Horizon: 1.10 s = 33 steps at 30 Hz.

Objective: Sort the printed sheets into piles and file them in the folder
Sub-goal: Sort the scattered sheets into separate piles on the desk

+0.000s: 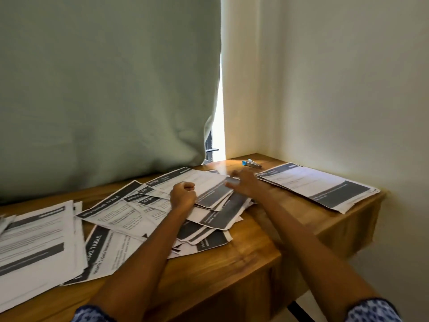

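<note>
- The wooden bench [243, 263] carries printed sheets in three groups: a loose, fanned heap [162, 205] in the middle, a tidier pile [320, 185] at the far right corner, and another pile [37, 238] at the left edge.
- The left hand [183, 194] rests on the middle heap, its fingers curled into a fist with the knuckles up; whether it pinches a sheet under the fingers cannot be told.
- The right hand [243, 182] lies just beyond the far right edge of the middle heap, between it and the right pile. It is blurred. Its fingers look spread and fairly straight, touching the edge of the top sheet [197, 182], but its hold cannot be made out.
- The top sheet has a dark band at its near end and a number printed at its far left corner; it lies slantwise over the other sheets, between the two hands.
- The right pile sits just beside the right hand, apart from the middle heap, with bare wood between them.
- The left pile is well apart from both hands.
- A small stapler [251, 164] with a blue end lies at the far edge of the bench, just beyond the right hand.
- A green curtain [104, 89] hangs behind the bench, and a pale wall [348, 89] stands to the right.
- Patterned blue sleeves [371, 310] show at the bottom of the view.
</note>
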{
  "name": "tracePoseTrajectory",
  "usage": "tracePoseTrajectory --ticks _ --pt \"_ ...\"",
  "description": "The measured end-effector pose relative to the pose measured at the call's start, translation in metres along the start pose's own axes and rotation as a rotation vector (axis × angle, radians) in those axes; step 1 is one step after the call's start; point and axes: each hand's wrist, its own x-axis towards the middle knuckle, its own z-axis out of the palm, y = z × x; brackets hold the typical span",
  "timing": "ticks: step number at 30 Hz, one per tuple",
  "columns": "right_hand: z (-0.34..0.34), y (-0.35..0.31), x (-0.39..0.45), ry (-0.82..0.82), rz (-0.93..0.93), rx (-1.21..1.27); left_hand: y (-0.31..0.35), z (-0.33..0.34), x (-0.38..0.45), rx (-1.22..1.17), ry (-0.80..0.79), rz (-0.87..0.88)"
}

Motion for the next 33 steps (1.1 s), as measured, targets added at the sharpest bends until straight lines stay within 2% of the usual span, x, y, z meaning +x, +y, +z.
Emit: tracePoseTrajectory --ticks 3,5,8,10,14,23,26,29,31,33 --pt "0.039 -0.039 0.000 -0.135 -0.042 0.008 -0.014 -0.045 0.008 -0.047 0.018 -0.081" --pt "0.059 -0.054 0.003 -0.193 -0.085 -0.080 -0.021 -0.071 0.012 -0.067 -0.026 -0.163" --pt "0.066 -0.060 0.009 -0.184 -0.112 -0.240 -0.027 -0.094 0.013 -0.130 -0.132 -0.253" --pt "0.065 -0.064 0.008 -0.201 -0.108 -0.294 -0.033 -0.098 0.015 -0.183 -0.153 -0.261" --pt "0.062 -0.079 -0.001 -0.287 -0.081 -0.252 -0.042 -0.092 0.018 -0.176 -0.123 -0.213" --pt "0.083 -0.113 -0.019 -0.182 -0.171 -0.409 -0.043 -0.095 0.015 -0.219 -0.145 -0.210" --pt "0.085 -0.120 -0.022 -0.200 -0.212 -0.374 -0.042 -0.094 0.015 -0.256 -0.137 -0.225" --pt "0.084 -0.117 -0.017 -0.144 -0.200 -0.143 -0.041 -0.095 0.015 -0.289 -0.146 -0.244" --pt "0.083 -0.103 -0.009 -0.047 -0.090 0.106 -0.044 -0.095 0.016 -0.244 -0.128 -0.238" --pt "0.075 -0.085 -0.005 0.114 0.052 0.173 -0.045 -0.094 0.015 -0.196 -0.086 -0.211"
